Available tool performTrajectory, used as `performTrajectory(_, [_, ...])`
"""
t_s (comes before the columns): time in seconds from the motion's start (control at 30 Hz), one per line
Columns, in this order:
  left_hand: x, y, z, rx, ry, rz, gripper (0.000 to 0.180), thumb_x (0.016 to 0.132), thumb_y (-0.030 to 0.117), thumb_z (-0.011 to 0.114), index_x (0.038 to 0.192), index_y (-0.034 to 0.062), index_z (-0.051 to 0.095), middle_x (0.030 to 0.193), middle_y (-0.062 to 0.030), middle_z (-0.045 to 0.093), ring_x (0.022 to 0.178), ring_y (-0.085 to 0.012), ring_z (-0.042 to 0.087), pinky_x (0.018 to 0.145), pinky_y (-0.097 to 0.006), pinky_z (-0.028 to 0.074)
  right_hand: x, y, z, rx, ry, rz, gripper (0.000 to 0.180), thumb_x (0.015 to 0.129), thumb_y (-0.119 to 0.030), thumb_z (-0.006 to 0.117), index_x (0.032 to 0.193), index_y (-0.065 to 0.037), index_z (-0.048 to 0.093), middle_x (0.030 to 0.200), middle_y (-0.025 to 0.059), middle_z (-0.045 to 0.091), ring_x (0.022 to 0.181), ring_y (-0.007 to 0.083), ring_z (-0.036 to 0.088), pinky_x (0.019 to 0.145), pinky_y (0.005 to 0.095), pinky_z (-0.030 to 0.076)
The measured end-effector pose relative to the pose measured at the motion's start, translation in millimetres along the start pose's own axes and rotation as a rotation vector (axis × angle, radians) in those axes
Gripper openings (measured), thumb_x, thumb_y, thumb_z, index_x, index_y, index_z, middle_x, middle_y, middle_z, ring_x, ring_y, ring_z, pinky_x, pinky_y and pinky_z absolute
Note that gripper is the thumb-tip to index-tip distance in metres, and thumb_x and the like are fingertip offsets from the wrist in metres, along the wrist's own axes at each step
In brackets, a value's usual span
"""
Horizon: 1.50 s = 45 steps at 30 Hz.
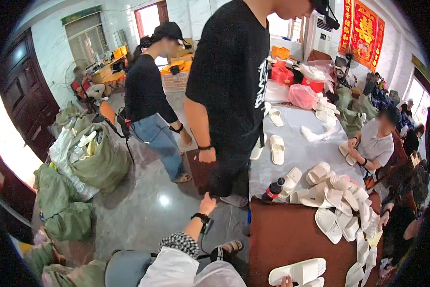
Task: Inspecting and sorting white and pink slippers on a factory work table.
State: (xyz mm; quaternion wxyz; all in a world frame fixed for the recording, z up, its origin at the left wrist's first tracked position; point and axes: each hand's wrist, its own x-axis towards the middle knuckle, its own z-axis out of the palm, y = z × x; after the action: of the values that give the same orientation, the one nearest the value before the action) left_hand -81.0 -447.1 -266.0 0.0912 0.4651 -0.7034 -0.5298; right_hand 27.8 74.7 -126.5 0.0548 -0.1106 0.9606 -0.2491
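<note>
At the lower edge, the right hand [286, 281] barely showed, touching a white slipper [297, 271] on the brown bench [286, 234]; whether it gripped, I could not tell; the left hand [207, 204] reached forward, fingers loosely curled, holding nothing; beyond the slipper lay a slipper pile [341, 201] and a dark bottle [273, 190]; past the left hand stood a person in black [231, 86].

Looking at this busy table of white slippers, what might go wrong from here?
The dark bottle stands right at the table edge, close to a standing person; a bump might knock it off. The heap of white slippers spreads toward the far edge, so some may slide to the floor. The left hand reaches out over the aisle while the right hand only touches a slipper near the edge, which might slip off.
</note>
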Motion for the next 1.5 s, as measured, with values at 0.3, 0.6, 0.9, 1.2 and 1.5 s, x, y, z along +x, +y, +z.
performTrajectory(0.3, [-3.2,27.3,-31.7,0.327,-0.109,-0.130,0.087,0.091,0.024,0.055,0.155,0.0113,-0.003,0.101,-0.0290,0.066,0.091,-0.0434,0.065,0.077,-0.049,0.050,-6.7,5.5,-5.9,-0.067,-0.035,0.004,0.039,0.093,-0.007,0.052,0.131,0.001,0.052,0.135,0.0265,0.047,0.124,0.0434,0.045,0.104,0.0461,0.039])
performTrajectory(0.6, [-62.5,-12.2,16.1,0.331,-0.338,0.361,0.045,0.088,0.022,0.057,0.127,0.0005,0.055,0.112,-0.0208,0.066,0.102,-0.0386,0.063,0.086,-0.045,0.050,2.4,5.4,-4.5,-0.046,-0.010,0.044,0.042,0.093,-0.007,0.051,0.134,0.004,0.048,0.138,0.0278,0.044,0.127,0.0445,0.042,0.107,0.0467,0.036])
performTrajectory(0.9, [-228.9,63.4,79.9,0.320,-0.923,0.828,0.031,0.094,0.015,0.051,0.122,0.0040,0.058,0.102,-0.0166,0.060,0.098,-0.0343,0.058,0.086,-0.042,0.047,-6.4,22.9,11.2,-0.064,0.046,0.074,0.036,0.092,-0.006,0.051,0.126,0.003,0.054,0.132,0.0298,0.050,0.122,0.0449,0.048,0.104,0.0466,0.040])
performTrajectory(1.2, [-286.0,51.0,122.4,0.393,-1.086,1.084,0.026,0.086,0.013,0.056,0.108,0.0029,0.064,0.102,-0.0165,0.062,0.096,-0.0359,0.058,0.083,-0.046,0.048,3.0,30.1,16.2,0.054,0.202,0.103,0.023,0.082,0.003,0.056,0.104,0.003,0.062,0.110,0.0216,0.059,0.103,0.0404,0.055,0.090,0.0459,0.046])
performTrajectory(1.5, [-308.1,73.9,116.3,0.446,-0.990,1.338,0.032,0.083,0.007,0.061,0.115,0.0017,0.061,0.123,-0.0135,0.055,0.118,-0.0319,0.048,0.097,-0.044,0.043,19.9,18.9,-22.8,0.305,0.389,0.196,0.017,0.087,0.004,0.056,0.100,0.000,0.067,0.091,0.0148,0.066,0.080,0.0275,0.064,0.072,0.0343,0.051])
